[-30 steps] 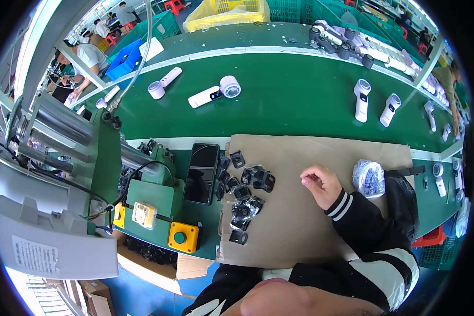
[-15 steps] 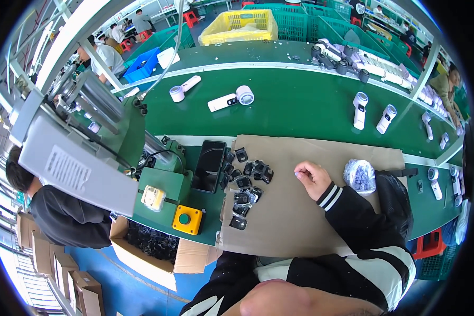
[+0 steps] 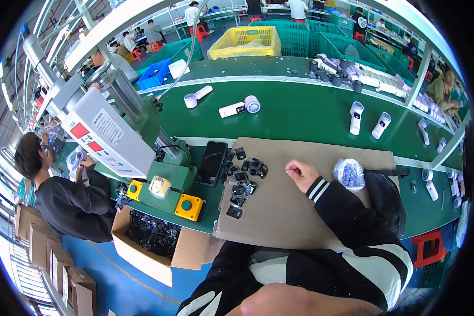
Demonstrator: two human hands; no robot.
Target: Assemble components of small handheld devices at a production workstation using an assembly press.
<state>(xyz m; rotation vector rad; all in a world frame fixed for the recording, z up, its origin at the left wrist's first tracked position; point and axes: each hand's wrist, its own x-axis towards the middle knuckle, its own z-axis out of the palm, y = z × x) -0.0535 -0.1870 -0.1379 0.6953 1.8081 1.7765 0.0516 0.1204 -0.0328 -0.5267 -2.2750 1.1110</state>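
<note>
Evidently the left hand is out of view, so its fingers cannot be told; right of centre, the right hand [image 3: 302, 176] pinches a tiny lilac piece [image 3: 288, 171], mostly hidden by thumb and forefinger. The brown sheet [image 3: 295, 224] spreads wide below and left of it, its near edge at the lower middle. Overlapping black parts [image 3: 240, 189], hard to count, crowd the sheet's left edge, with a dark phone [image 3: 211, 163] and green press [image 3: 168, 176] farther left. Right of the hand sit a clear bag [image 3: 348, 175] of lilac pieces and a black pouch [image 3: 385, 203].
</note>
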